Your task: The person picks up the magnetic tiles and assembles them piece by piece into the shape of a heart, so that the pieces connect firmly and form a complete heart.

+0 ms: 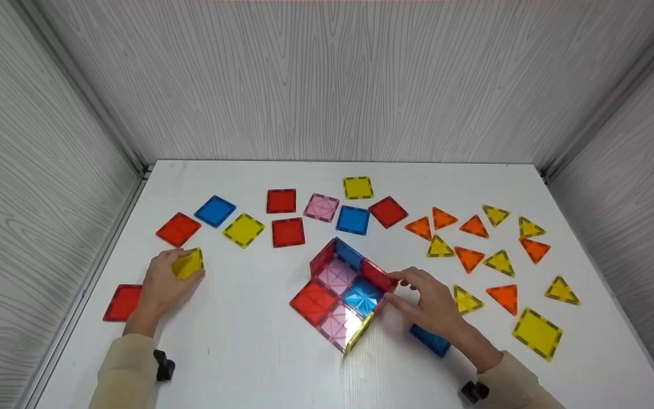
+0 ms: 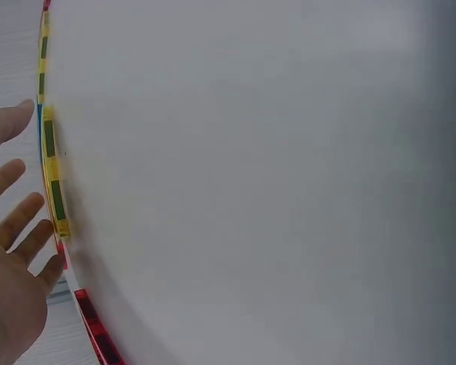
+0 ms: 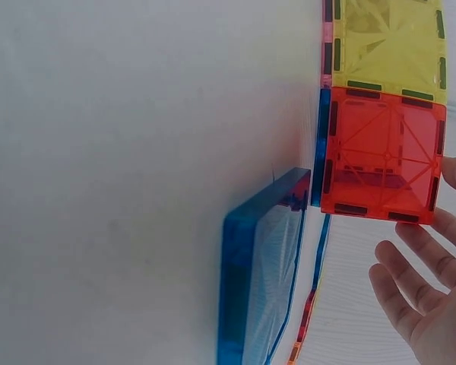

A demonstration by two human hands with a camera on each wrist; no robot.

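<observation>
My left hand (image 1: pixel 163 284) is over the left side of the table, thumb and fingers round the opposite edges of a yellow square tile (image 1: pixel 191 263). In the left wrist view that tile (image 2: pixel 55 175) shows edge-on, low over the tabletop. At the centre stands a partly built box of translucent tiles, its floor made of red (image 1: pixel 314 302), blue (image 1: pixel 363 296) and pink squares. Several upright tiles wall it. My right hand (image 1: pixel 432 304) pinches the upright red wall tile (image 3: pixel 384 152) at its edge and corner, beside an upright yellow tile (image 3: pixel 391 42).
Square tiles lie loose along the back, among them a blue one (image 1: pixel 215 211) and a red one (image 1: pixel 388 212). Several orange (image 1: pixel 469 259) and yellow triangles (image 1: pixel 499 262) spread over the right side. A blue tile (image 1: pixel 430 341) lies under my right forearm; a red tile (image 1: pixel 122 303) is beside my left wrist.
</observation>
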